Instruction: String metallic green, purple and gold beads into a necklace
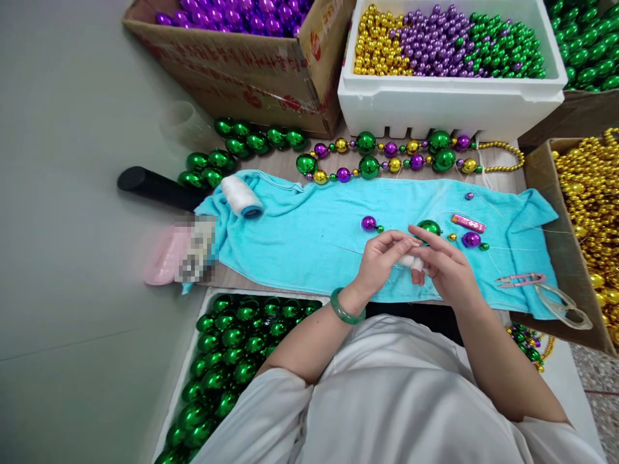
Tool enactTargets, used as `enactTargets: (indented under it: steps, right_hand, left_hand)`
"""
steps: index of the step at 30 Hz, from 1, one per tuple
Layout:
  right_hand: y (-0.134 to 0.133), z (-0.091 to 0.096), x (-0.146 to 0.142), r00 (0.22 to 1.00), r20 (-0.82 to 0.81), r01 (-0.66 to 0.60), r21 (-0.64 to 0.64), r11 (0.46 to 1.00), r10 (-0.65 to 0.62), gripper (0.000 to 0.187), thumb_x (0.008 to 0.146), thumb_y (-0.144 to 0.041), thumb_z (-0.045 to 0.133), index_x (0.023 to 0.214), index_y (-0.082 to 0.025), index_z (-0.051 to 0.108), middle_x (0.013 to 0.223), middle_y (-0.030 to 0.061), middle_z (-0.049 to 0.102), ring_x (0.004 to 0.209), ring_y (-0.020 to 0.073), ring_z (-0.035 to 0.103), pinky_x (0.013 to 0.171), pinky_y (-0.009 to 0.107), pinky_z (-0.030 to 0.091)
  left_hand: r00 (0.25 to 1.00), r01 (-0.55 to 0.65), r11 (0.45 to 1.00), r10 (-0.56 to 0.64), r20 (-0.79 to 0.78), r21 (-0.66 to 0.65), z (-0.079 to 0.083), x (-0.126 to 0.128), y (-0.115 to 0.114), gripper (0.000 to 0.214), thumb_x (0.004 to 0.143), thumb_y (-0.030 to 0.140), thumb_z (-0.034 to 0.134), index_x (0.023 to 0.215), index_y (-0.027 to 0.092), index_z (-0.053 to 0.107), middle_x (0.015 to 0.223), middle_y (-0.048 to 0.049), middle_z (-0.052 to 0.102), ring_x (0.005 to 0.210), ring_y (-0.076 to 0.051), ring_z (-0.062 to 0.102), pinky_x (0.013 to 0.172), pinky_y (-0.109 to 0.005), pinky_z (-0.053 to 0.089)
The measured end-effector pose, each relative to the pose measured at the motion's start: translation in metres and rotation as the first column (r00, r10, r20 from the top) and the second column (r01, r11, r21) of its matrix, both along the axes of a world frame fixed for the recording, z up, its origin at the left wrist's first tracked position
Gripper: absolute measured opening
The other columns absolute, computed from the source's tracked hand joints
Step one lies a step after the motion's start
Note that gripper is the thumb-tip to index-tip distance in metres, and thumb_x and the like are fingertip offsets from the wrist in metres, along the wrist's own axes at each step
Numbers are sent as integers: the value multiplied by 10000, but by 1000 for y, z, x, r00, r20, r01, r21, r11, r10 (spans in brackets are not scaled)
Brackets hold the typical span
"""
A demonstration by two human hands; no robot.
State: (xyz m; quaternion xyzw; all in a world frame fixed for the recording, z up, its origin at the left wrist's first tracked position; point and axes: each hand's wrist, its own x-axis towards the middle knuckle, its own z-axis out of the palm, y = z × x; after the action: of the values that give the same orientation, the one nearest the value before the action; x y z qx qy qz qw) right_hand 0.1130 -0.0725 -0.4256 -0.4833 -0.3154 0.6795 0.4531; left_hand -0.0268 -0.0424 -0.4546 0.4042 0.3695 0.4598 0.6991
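Note:
My left hand [384, 261], with a green bangle [347, 307] at the wrist, pinches thumb and fingers together over something too small to make out. My right hand [447, 267] meets it from the right, index finger stretched out and other fingers curled; what they hold is hidden. White wrapping [411, 261] shows on fingers between the hands. Just beyond them lies a large green bead [429, 227]. A purple bead [368, 223] sits to its left. Another purple bead [471, 239] and a small gold bead [452, 237] lie to its right. Thin thread trails across the blue towel [300, 245].
A finished-looking bead strand [369, 167] lies behind the towel. A thread spool [239, 195] is left; a pink packet [468, 223] and thread snips [521, 280] are right. Bead boxes surround me: cardboard box [242, 58], white foam box [449, 96], gold-bead box [541, 174].

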Motion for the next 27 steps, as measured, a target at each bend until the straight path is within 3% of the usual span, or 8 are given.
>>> enactTargets:
  steps: [5,11,14,16,18,22,27]
  right_hand:
    - [4,0,1,998,-46,48,-17,999,-49,505,792,-325,612,1260,-136,628,630,16,660,463,148,573,424,276,419]
    - [5,-3,-1,995,-44,93,-14,996,-93,451,765,-424,717,1156,-202,690,1009,71,731,438,66,512,365,236,383]
    - [7,-2,-1,991,-59,117,-40,992,-119,446,717,-374,763,1126,-207,702,829,22,721,401,53,466,333,212,338]
    - [8,0,0,992,-60,111,-30,993,-113,461,717,-346,765,1153,-214,693,658,-26,662,375,55,444,328,203,325]
    - [8,0,2,995,-40,96,-5,995,-96,499,719,-325,768,1200,-232,673,642,-41,655,360,47,418,322,195,312]
    - [8,-2,6,997,57,56,43,998,-58,559,731,-329,764,1271,-258,636,870,2,738,350,21,358,303,194,281]
    - [8,-8,2,983,145,98,119,988,-115,503,776,-363,716,1265,-264,648,967,25,750,346,24,328,305,212,268]
  left_hand:
    - [1000,2,993,1,-22,117,0,-2,-2,234,803,415,716,799,181,732,964,-63,740,849,-177,673,781,-312,528]
    - [991,66,951,-27,-129,303,-8,-6,1,210,818,413,700,793,207,729,1054,-63,730,966,-203,659,922,-383,486]
    - [982,106,914,-33,-188,393,-11,-7,3,164,812,378,714,817,215,728,1079,-66,722,1035,-219,646,975,-406,461]
    - [985,123,886,-54,-165,446,-12,-6,4,115,815,323,718,841,211,713,1088,-70,711,1100,-227,626,1012,-411,438]
    - [994,80,878,-36,-101,472,-14,-4,3,149,802,286,733,916,211,675,1114,-74,681,1131,-222,604,1008,-396,440]
    - [1000,-15,952,10,19,306,-14,1,1,512,747,313,785,1176,269,508,1203,-52,568,993,-147,602,861,-295,493]
    - [995,94,994,-95,23,59,-12,3,1,571,768,364,760,1239,233,465,1012,-20,574,921,-126,591,820,-243,480]
